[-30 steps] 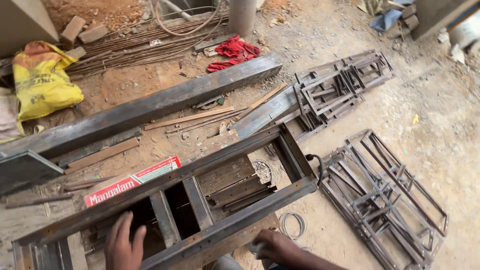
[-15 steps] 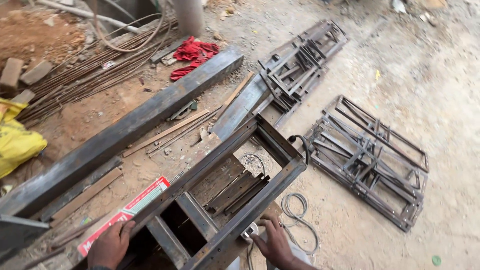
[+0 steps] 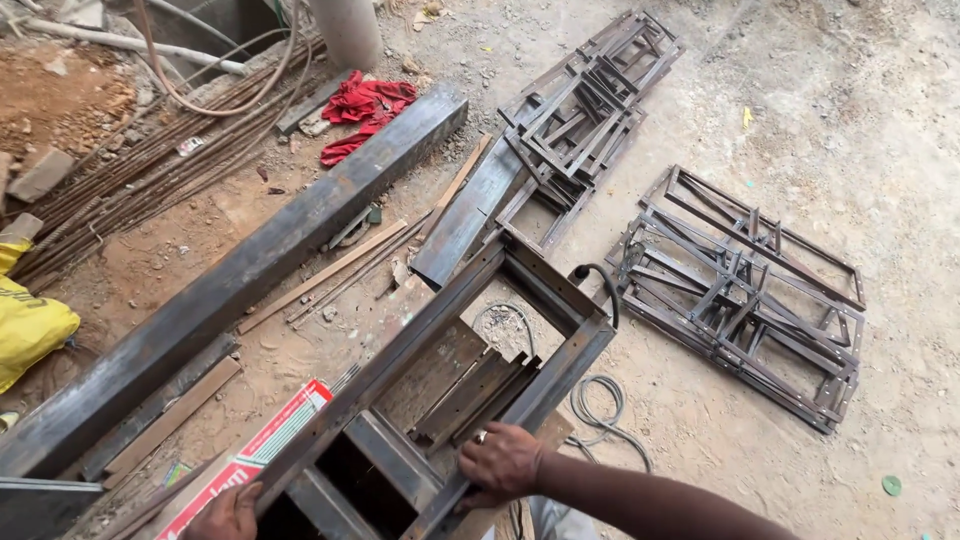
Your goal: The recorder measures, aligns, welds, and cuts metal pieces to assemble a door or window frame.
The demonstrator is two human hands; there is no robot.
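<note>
A rectangular steel frame [image 3: 545,285] with cross bars lies tilted over flat metal strips [image 3: 470,385] on the dirt. My right hand [image 3: 500,462] is shut on the frame's near long rail, thumb over the top. At the bottom edge my left hand [image 3: 225,515] rests against the frame's far rail, beside a red and white box [image 3: 255,455]; only part of that hand shows.
A long steel box beam [image 3: 270,250] runs diagonally on the left. Stacks of welded frames lie at the top [image 3: 585,95] and at the right [image 3: 745,290]. A cable [image 3: 600,405] coils beside the frame. Rebar [image 3: 150,150], a red cloth [image 3: 365,105], a yellow sack [image 3: 25,325].
The view has swung right and down. My right hand has moved up along the near rail and closed on it; my left hand has dropped toward the bottom edge.
</note>
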